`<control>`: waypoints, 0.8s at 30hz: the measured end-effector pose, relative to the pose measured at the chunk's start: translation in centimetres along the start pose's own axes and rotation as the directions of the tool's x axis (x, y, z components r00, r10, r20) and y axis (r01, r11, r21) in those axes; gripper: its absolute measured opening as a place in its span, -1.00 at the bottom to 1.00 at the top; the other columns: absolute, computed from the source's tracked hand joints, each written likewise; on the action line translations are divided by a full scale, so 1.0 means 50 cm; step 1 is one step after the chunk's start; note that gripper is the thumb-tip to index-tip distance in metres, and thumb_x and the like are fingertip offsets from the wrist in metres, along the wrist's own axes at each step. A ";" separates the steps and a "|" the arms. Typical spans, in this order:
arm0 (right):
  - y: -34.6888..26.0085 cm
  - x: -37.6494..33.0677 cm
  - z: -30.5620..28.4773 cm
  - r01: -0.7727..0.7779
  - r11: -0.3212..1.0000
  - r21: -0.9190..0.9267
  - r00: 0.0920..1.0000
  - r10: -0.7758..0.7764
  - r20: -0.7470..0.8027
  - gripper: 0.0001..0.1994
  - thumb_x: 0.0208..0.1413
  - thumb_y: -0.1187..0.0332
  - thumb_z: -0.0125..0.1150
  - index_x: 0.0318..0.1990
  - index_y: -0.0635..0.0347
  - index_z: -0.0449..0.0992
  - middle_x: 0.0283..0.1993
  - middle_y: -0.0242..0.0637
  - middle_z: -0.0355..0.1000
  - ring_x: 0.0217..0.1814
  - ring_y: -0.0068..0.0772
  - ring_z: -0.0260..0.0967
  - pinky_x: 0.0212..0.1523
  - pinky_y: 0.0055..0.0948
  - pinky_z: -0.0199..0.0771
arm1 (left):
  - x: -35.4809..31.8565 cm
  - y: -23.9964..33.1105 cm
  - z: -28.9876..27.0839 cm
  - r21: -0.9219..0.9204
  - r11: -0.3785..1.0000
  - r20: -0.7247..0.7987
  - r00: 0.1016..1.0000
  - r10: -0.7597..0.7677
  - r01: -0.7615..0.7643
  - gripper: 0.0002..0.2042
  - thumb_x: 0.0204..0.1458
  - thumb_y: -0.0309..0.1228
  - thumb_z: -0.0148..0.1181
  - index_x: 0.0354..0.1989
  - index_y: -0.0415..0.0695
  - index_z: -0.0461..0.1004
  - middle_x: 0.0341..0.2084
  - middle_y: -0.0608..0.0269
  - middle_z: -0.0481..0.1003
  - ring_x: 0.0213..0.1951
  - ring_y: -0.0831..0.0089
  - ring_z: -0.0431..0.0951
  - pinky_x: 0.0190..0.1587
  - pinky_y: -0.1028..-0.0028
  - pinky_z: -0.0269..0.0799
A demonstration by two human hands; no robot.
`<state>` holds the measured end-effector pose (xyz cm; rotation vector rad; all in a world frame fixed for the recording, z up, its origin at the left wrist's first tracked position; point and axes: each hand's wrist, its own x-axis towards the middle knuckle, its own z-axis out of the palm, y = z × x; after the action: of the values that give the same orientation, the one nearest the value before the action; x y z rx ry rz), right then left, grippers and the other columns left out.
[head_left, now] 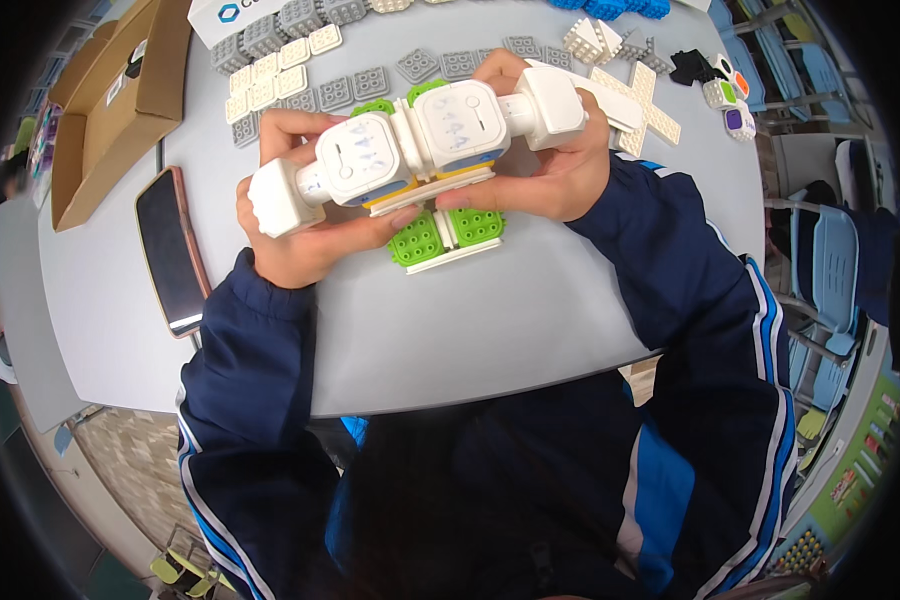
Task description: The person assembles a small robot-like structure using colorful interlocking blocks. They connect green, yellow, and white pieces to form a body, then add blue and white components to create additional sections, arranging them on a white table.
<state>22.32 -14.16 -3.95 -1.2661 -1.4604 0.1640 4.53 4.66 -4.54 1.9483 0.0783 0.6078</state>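
Both hands grip one white block assembly [410,145] above the table. It is made of two rounded white modules with blue and yellow sides, joined at the middle, with a white end piece at each side. My left hand [300,240] closes round its left part, thumb along the lower edge. Round the right part wraps my right hand [560,185], its thumb pressed near the middle. Below the assembly shows a pair of green studded blocks [417,240] joined by white strips; more green peeks out behind. Whether the green blocks are attached to the white modules is hidden.
Grey studded blocks [336,92] and cream square plates [266,68] lie in rows beyond my hands. White cross-shaped plates [653,108] are at the right. A phone [173,250] lies left, beside an open cardboard box [120,110]. Blue chairs [835,255] stand beyond the table.
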 end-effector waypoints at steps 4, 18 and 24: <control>0.000 0.008 0.003 -0.024 1.000 -0.008 1.000 0.024 -0.006 -0.46 -0.19 0.26 0.71 -0.04 0.27 0.61 -0.13 -0.26 0.53 -0.12 -0.36 0.55 -0.06 -0.44 0.52 | 0.005 -0.008 -0.007 -0.050 0.996 0.004 0.997 0.079 -0.078 -0.43 -0.27 -0.43 0.66 -0.01 -0.26 0.58 -0.08 0.26 0.50 -0.11 0.49 0.61 -0.02 0.50 0.58; 0.017 0.008 -0.003 -0.234 0.972 0.033 0.972 0.234 -0.022 -0.14 -0.29 0.01 0.72 0.23 0.10 0.46 0.25 -0.29 0.32 0.41 -0.25 0.14 0.40 -0.24 0.17 | -0.005 -0.007 -0.019 0.061 0.993 -0.035 0.994 0.103 -0.100 -0.09 -0.26 -0.32 0.67 0.32 -0.28 0.30 0.21 0.12 0.43 0.25 0.32 0.38 0.34 0.30 0.19; 0.026 0.002 0.002 -0.227 0.974 -0.003 0.973 0.227 -0.046 -0.26 -0.18 0.00 0.66 0.16 0.14 0.52 0.22 -0.26 0.39 0.32 -0.23 0.20 0.38 -0.21 0.17 | -0.011 -0.036 -0.010 0.017 1.000 -0.148 0.989 0.026 -0.024 -0.33 -0.06 -0.37 0.55 0.24 -0.31 0.42 0.17 0.13 0.48 0.23 0.35 0.40 0.34 0.29 0.17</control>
<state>23.03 -13.52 -4.81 -1.4330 -1.2761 0.2799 4.19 5.69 -6.13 1.9189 0.1523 0.7705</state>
